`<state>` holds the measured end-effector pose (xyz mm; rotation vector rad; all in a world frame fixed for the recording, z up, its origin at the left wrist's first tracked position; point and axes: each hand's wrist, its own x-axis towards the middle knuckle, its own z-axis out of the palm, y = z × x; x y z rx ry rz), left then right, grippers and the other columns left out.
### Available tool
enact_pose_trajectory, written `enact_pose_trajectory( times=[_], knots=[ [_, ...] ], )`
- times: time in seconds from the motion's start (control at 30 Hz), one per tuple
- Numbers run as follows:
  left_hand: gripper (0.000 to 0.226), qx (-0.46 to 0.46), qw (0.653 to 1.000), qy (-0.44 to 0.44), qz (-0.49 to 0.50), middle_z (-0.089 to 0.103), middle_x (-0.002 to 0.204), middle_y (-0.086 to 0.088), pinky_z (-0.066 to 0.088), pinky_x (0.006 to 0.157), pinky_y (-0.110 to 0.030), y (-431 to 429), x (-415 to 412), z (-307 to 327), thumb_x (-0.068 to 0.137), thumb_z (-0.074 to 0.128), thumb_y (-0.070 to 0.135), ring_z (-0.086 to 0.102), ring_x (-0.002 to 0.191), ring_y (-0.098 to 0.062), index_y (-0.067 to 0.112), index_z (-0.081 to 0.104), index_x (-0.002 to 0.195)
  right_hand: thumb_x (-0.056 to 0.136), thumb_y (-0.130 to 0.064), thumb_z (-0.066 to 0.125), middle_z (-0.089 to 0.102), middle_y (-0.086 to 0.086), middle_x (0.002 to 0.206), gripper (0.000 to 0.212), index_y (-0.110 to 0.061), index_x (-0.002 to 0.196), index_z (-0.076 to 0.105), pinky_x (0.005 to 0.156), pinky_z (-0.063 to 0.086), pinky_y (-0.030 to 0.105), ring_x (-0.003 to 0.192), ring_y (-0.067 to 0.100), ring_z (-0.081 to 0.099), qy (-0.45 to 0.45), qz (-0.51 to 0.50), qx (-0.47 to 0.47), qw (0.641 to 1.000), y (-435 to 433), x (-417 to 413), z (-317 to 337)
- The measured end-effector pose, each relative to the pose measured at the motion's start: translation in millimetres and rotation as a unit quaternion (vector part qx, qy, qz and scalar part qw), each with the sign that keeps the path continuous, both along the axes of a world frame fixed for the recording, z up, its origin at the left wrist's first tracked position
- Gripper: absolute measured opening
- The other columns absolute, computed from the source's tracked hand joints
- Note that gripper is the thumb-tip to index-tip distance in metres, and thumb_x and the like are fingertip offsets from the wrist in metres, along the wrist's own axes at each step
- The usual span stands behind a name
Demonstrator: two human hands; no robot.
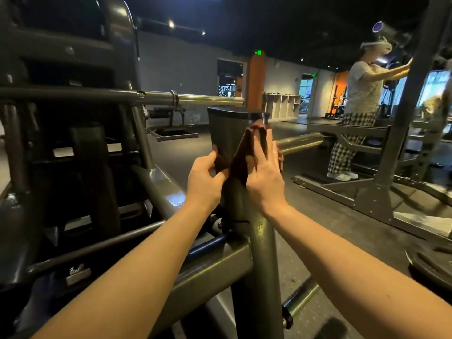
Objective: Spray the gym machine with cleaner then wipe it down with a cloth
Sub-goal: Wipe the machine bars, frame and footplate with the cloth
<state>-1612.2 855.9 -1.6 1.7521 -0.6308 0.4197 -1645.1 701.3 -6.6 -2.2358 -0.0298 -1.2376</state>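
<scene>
- Cloth (244,155) — dark red and bunched — lies against the near face of the post (263,241), just under its flared top and toward its right edge.
- Left hand (204,177) pinches the cloth's lower left fold between thumb and curled fingers.
- Right hand (265,177) lies flat on the cloth, fingers straight and pointing up, pressing it to the post. A scrap of cloth shows past the hand's right side.
- Both hands sit close, side by side, with the cloth bridging them.
- Forearms reach in from the bottom edge, one on each side of the post.
- Grey frame (215,270) of the machine carries the post; a slanted tube left of it has a glossy patch.
- Chrome bar (208,99) juts right from the machine's upper left, ending just above the post's top.
- Shorter chrome peg (300,143) sticks out behind the right hand.
- Plate (430,265) lies at the lower right.
- Person (362,94) in a striped top and checked trousers stands at another rack (411,89) on the far right, arms raised to it.
</scene>
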Motion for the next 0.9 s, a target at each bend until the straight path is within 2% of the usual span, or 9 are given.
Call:
enact_pose_trajectory(
  times=[0.1, 0.23, 0.33, 0.43, 0.53, 0.67, 0.8, 0.87, 0.9],
  knots=[
    [0.033, 0.009, 1.0, 0.016, -0.002, 0.059, 0.121, 0.003, 0.048, 0.104, -0.026, 3.0, -13.3, -22.9, 0.095, 0.07, 0.007, 0.057, 0.112, -0.009, 0.02, 0.066, 0.125, 0.108, -0.028, 0.048, -0.007, -0.013, 0.172, 0.071, -0.053, 0.16, 0.006, 0.124, 0.021, 0.059, 0.159, 0.017, -0.011, 0.028, -0.006, -0.003, 1.0, 4.8, -31.7, -70.9],
    [0.035, 0.006, 0.999, 0.036, 0.009, 0.061, 0.123, 0.005, 0.049, 0.102, -0.024, 2.4, -15.1, -37.1, 0.096, 0.068, 0.008, 0.058, 0.115, -0.013, 0.02, 0.067, 0.129, 0.107, -0.023, 0.052, -0.009, -0.018, 0.171, 0.076, -0.059, 0.155, 0.006, 0.125, 0.019, 0.059, 0.157, 0.01, -0.014, 0.07, 0.008, 0.012, 0.997, 0.0, -52.4, -117.4],
    [0.034, 0.006, 0.999, 0.034, 0.014, 0.065, 0.121, 0.004, 0.053, 0.1, -0.033, 3.0, -12.9, -30.5, 0.099, 0.065, 0.013, 0.061, 0.112, -0.014, 0.019, 0.068, 0.133, 0.106, -0.019, 0.054, -0.008, -0.015, 0.171, 0.076, -0.052, 0.158, 0.01, 0.126, 0.015, 0.049, 0.158, 0.014, -0.013, 0.039, 0.02, -0.007, 0.999, -1.7, -34.9, -71.0],
    [0.028, 0.001, 0.999, 0.043, 0.013, 0.07, 0.118, 0.002, 0.055, 0.099, -0.042, 8.4, -9.2, -24.3, 0.103, 0.059, 0.016, 0.065, 0.108, -0.017, 0.015, 0.07, 0.129, 0.104, -0.014, 0.054, -0.001, -0.007, 0.172, 0.071, -0.035, 0.162, 0.018, 0.121, 0.004, 0.038, 0.159, 0.022, -0.01, 0.018, 0.026, -0.036, 0.999, 3.7, -9.3, 19.9],
    [0.035, 0.001, 0.998, 0.057, 0.0, 0.066, 0.124, 0.005, 0.052, 0.103, -0.039, 9.7, -11.1, -22.5, 0.103, 0.06, 0.019, 0.062, 0.115, -0.018, 0.016, 0.064, 0.138, 0.107, -0.017, 0.05, 0.004, -0.006, 0.173, 0.064, -0.03, 0.163, 0.023, 0.125, 0.004, 0.042, 0.159, 0.022, -0.007, 0.007, 0.021, -0.043, 0.999, 7.1, 3.2, 62.5],
    [0.028, 0.025, 0.998, 0.061, -0.007, 0.06, 0.122, 0.003, 0.053, 0.103, -0.039, 7.0, -7.3, -29.2, 0.102, 0.062, 0.019, 0.059, 0.113, -0.017, 0.016, 0.068, 0.129, 0.101, -0.03, 0.051, 0.003, -0.013, 0.172, 0.068, -0.035, 0.163, 0.022, 0.127, 0.006, 0.034, 0.159, 0.013, -0.005, -0.023, 0.032, -0.006, 0.999, 8.9, -17.9, -7.7],
    [0.033, 0.088, 0.993, 0.074, -0.001, 0.053, 0.13, -0.003, 0.047, 0.108, -0.041, 6.9, -10.5, -32.0, 0.1, 0.061, 0.023, 0.052, 0.122, -0.025, 0.011, 0.062, 0.132, 0.103, -0.02, 0.061, 0.003, -0.036, 0.164, 0.083, -0.08, 0.139, 0.017, 0.126, 0.026, 0.045, 0.157, 0.003, 0.006, 0.084, 0.034, 0.059, 0.994, 8.5, -67.2, -122.0],
    [0.043, 0.152, 0.987, 0.06, 0.001, 0.043, 0.144, -0.006, 0.039, 0.11, -0.036, 9.0, -22.2, -27.6, 0.101, 0.061, 0.026, 0.037, 0.134, -0.027, 0.013, 0.053, 0.142, 0.104, -0.017, 0.06, 0.013, -0.036, 0.162, 0.074, -0.076, 0.137, 0.029, 0.125, 0.029, 0.048, 0.156, 0.006, 0.017, 0.108, 0.043, 0.107, 0.987, 3.4, -81.6, -130.1],
    [0.051, 0.169, 0.984, 0.054, 0.004, 0.034, 0.152, -0.005, 0.033, 0.114, -0.039, 10.0, -29.2, -25.5, 0.102, 0.062, 0.029, 0.028, 0.141, -0.027, 0.016, 0.046, 0.148, 0.104, -0.014, 0.059, 0.023, -0.03, 0.162, 0.067, -0.066, 0.141, 0.037, 0.124, 0.031, 0.046, 0.153, 0.004, 0.024, 0.098, 0.058, 0.139, 0.984, 1.2, -85.2, -120.3]
  ],
)
